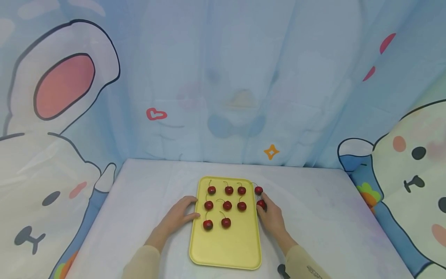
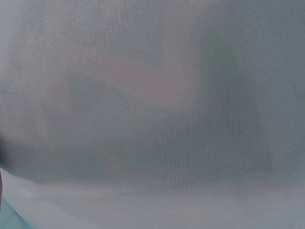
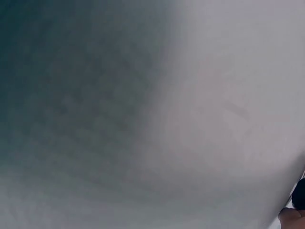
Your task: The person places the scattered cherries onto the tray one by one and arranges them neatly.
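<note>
A yellow tray point(image 1: 230, 252) lies on the white-covered table, bearing several dark red cherries point(image 1: 227, 205) with thin stems, in rows over its upper part. At the tray's left rim is my left hand point(image 1: 177, 215), thumb and forefinger apart, their tips right at the edge. Beyond the right rim, my right hand point(image 1: 273, 217) pinches a cherry point(image 1: 261, 204) between thumb and fingers. Just past those fingertips sits another cherry point(image 1: 258, 190), beside the rim. The right wrist view catches only a fingertip point(image 3: 290, 218) and a dark round thing point(image 3: 299, 194) in its corner.
A pale cloth point(image 1: 313, 201) covers the table. Behind it hangs a light blue curtain point(image 1: 237, 58) printed with cartoon animals, which also spans both sides. A small dark object point(image 1: 283, 270) shows by the right sleeve point(image 1: 303, 263). Blurred cloth fills most of both wrist views.
</note>
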A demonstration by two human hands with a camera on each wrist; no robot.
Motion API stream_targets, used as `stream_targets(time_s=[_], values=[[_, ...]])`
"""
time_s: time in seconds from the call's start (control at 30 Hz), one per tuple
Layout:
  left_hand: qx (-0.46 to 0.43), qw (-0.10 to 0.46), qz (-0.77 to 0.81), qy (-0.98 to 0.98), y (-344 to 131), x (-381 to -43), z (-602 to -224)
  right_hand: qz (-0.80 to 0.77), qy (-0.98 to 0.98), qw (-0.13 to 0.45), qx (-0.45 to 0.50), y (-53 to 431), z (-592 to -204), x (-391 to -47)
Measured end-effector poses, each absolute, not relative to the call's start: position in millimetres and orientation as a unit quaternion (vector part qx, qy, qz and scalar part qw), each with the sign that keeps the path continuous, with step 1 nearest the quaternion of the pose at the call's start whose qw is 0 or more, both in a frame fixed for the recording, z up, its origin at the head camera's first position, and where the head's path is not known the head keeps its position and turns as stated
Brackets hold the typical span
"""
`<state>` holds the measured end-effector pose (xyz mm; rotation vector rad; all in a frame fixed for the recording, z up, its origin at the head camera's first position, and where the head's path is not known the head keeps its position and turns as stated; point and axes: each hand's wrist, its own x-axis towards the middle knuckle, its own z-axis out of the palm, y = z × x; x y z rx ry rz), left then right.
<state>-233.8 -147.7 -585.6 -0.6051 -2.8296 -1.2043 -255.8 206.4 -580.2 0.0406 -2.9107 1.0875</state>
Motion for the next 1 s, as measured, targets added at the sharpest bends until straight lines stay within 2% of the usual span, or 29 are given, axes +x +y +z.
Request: stream_targets(time_s=[0.37, 0.63, 1.0], values=[[-0.198, 0.004, -0.383, -0.902, -149.2, -236.6, -589.7, 0.339, -0.941, 0.017, 0.0, 208.0, -577.0, -253.5], [-0.199, 0.007, -0.378, -0.904, -148.8, -235.5, -589.5, 0.339, -0.94, 0.035, 0.021, 211.3, -567.7, -237.1], [-0.195, 0.002, -0.382, -0.903, -148.9, -235.3, -589.1, 0.357, -0.933, 0.019, 0.036, 197.4, -553.4, -212.4]])
